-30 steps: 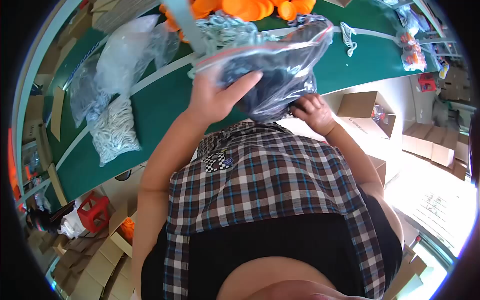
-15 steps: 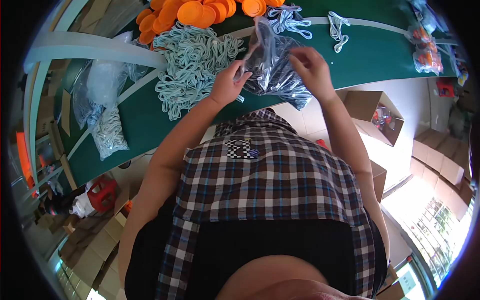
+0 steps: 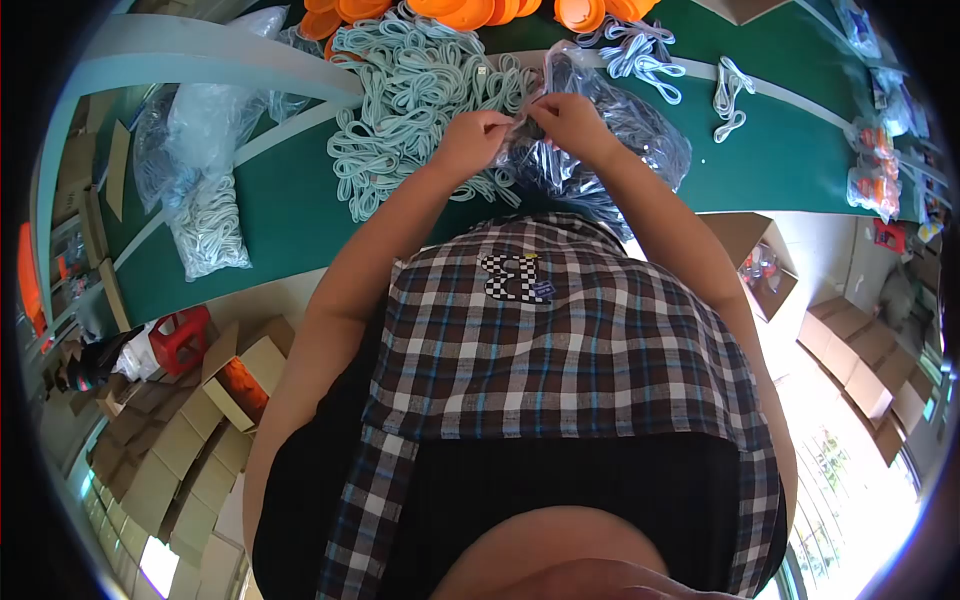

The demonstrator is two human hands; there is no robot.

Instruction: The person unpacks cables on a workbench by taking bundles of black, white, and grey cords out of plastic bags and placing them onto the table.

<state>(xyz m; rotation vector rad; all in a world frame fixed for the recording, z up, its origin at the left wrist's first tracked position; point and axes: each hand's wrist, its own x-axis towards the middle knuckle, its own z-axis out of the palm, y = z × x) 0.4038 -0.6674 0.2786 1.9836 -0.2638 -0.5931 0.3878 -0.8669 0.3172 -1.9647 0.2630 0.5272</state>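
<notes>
Fingers (image 3: 497, 122) on the left hand (image 3: 468, 147) were pinched together on the edge of a plastic bag (image 3: 642, 135), and the right hand (image 3: 572, 125) had its thumb and forefinger clamped on that same edge, just beside them. So yeah, the bag was right at the fingertips, lying on the green table (image 3: 290, 190), with most of it spread off to the right, partly under the right wrist and forearm. It looked dark inside, but I couldn't tell what was in it.

Just left of the left fingers, and reaching past them on the far side, was a big messy cord pile (image 3: 400, 110), with a few loops poking out on the near side of that hand. A bit past the right hand sat some cord bundles (image 3: 645, 65), and farther right of the fingers lay a white cord (image 3: 732, 98) by itself. Beyond both hands were a bunch of orange discs (image 3: 470, 10).

Well left of the fingers was a clear bag (image 3: 212, 125), with a cord bag (image 3: 212, 235) touching its near end. Well off to the right were some orange packs (image 3: 872, 180). Farthest out, behind the left hand and down low, was a red stool (image 3: 180, 342).
</notes>
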